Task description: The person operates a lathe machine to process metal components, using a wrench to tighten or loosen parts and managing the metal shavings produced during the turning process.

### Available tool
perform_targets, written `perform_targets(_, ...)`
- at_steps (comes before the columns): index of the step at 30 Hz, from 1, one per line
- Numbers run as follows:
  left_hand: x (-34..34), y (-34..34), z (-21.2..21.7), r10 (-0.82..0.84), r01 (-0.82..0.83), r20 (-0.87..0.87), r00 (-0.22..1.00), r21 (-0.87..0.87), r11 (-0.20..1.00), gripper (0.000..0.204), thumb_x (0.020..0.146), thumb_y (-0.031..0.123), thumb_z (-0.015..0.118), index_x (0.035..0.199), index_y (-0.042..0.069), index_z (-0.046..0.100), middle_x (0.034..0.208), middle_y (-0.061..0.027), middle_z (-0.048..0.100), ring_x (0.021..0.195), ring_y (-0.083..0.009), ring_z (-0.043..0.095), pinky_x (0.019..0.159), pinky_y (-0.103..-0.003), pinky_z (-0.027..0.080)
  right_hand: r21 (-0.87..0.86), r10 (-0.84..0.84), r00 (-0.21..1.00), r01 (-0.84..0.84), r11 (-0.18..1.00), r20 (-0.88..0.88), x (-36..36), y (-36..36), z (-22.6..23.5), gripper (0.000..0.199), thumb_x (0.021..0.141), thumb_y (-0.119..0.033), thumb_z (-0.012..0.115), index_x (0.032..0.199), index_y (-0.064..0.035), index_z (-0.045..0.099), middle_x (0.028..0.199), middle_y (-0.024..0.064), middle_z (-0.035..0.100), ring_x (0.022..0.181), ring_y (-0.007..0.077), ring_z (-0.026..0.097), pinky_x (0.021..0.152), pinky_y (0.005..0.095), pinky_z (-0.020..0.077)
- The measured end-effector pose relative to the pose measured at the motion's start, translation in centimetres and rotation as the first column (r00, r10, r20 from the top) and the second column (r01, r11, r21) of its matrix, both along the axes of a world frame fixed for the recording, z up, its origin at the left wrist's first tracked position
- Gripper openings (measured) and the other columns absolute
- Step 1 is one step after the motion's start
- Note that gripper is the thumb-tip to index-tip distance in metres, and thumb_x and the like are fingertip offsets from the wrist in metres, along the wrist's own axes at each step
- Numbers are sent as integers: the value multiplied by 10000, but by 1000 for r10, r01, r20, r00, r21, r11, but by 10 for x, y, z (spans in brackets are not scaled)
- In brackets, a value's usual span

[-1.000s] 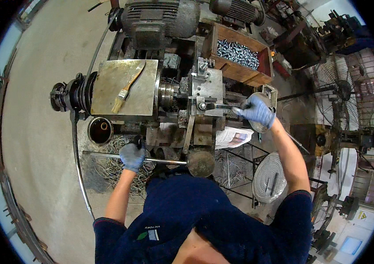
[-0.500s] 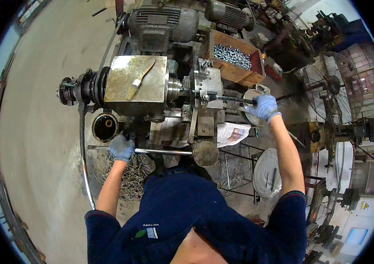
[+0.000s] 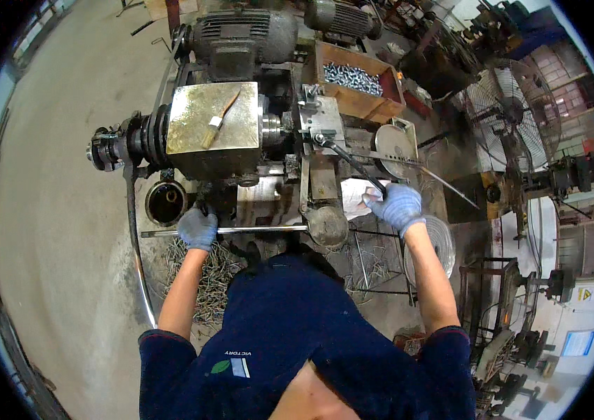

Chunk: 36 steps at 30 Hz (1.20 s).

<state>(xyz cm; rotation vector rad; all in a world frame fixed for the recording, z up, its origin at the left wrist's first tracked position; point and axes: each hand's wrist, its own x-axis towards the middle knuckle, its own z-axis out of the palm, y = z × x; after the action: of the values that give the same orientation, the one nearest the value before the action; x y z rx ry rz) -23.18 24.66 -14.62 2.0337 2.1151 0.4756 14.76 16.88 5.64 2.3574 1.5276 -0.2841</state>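
Note:
My left hand (image 3: 198, 227), in a blue-grey work glove, is closed around a long shiny metal rod (image 3: 262, 229) running across the front of the machine. Its fingertips are hidden on the far side, close to dark machine parts. In a matching glove, my right hand (image 3: 398, 207) grips the lower end of a dark lever (image 3: 354, 165). This lever slants up and left to a bolt on the metal tool block (image 3: 323, 117). Left of that block, a round spindle chuck (image 3: 271, 129) comes out of the headstock (image 3: 195, 115). A brush (image 3: 217, 123) lies on top of the headstock.
A wooden box (image 3: 370, 107) of small shiny metal parts stands behind the tool block. Motors (image 3: 244, 35) sit at the back. A round container of dark liquid (image 3: 166, 203) is at left, above heaped metal pieces (image 3: 216, 290). A large fan (image 3: 512, 108) stands at right.
My right hand has swung the lever toward me and slightly left, so it now slants down from the bolt. My left hand stays at the rod. The view has shifted a little.

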Motion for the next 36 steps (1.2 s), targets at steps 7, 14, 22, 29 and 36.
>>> perform_targets(7, -3, 1, 7, 9, -9, -13, 1000, 24, 1000, 297, 789, 390, 545, 818, 119, 664, 706, -168, 629, 655, -350, 615, 586, -447, 477, 153, -72, 997, 69, 986, 16, -25, 0, -17, 620, 692, -645, 563, 891, -63, 645, 785, 170, 655, 739, 310, 646, 701, 397, 502)
perform_targets(14, -5, -10, 0, -40, 33, 48, 998, 126, 991, 216, 771, 347, 598, 827, 144, 646, 676, -140, 620, 621, -341, 600, 541, -434, 454, 286, -14, 996, -11, 958, 85, 21, 7, -12, 466, 710, -518, 625, 879, -86, 661, 737, 173, 638, 707, 324, 626, 643, 407, 484)
perform_targets(22, 3, -5, 0, 109, -110, 24, 994, 46, 993, 219, 804, 316, 589, 881, 121, 652, 729, -149, 634, 676, -348, 602, 587, -424, 468, 247, 479, 862, -507, 826, 168, 95, 79, 1, 449, 737, -532, 594, 830, -100, 674, 727, 149, 638, 684, 319, 622, 634, 397, 487)
perform_targets(29, 10, -28, -12, 168, -451, 779, 604, 160, 878, 229, 886, 193, 567, 1019, 19, 635, 783, -27, 657, 668, -126, 589, 621, -262, 468, 11, 787, 602, -795, 606, 133, 126, 180, -7, 367, 733, -460, 601, 792, -101, 647, 753, 138, 637, 745, 300, 621, 660, 415, 477)
perform_targets(36, -4, -102, -52, 443, -633, 774, 452, -71, 771, 245, 873, 192, 575, 1017, 0, 624, 750, -51, 637, 584, -124, 570, 536, -266, 469, 68, 803, 589, -808, 585, 97, 131, 171, -16, 413, 721, -518, 594, 798, -114, 639, 723, 125, 638, 717, 301, 625, 647, 415, 482)
